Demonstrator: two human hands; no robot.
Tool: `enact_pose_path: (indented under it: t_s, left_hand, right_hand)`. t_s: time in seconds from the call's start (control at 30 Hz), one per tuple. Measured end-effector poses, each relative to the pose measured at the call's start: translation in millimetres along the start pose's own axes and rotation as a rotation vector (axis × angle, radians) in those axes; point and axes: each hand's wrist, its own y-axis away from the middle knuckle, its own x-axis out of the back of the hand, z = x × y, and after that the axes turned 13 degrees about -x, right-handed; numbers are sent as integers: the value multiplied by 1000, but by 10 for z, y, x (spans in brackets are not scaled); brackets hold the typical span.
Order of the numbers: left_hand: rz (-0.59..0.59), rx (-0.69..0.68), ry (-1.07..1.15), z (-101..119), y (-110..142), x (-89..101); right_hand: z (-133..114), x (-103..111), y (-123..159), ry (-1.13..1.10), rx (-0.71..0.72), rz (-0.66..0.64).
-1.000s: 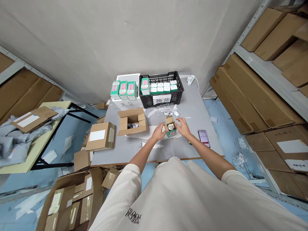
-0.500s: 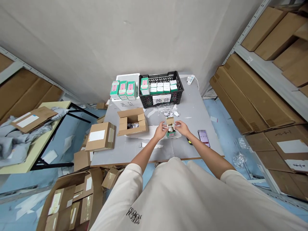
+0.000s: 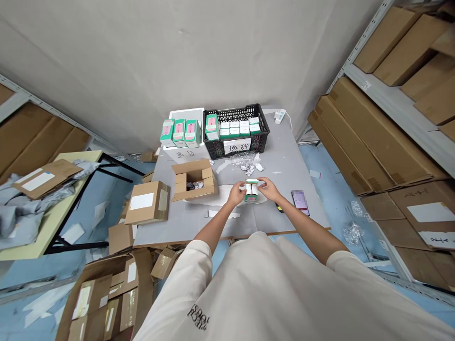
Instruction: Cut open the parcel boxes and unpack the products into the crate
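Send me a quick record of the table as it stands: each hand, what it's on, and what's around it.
left hand: touching the left side of the green box
right hand: touching the box's upper right
grip: too small to tell
box: upright on a white sheet
left of hands: open carton
right of hands: phone
beyond: plastic scraps; black crate holding boxes, with a sign
table's left: taped carton

Bright even light | source probably overhead | faint shadows | edge shelving (image 3: 398,111) bowed
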Motion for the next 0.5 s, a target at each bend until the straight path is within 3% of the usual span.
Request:
enact_pose_path:
  t_s: [0.27,0.5]
  left_hand:
    - [114,-21,73,88,27,108]
    - [-53,-233,42,36,128,81]
  right_hand:
    - [43,27,199,107,140,-68]
    - [110,11,252,195,192,-31]
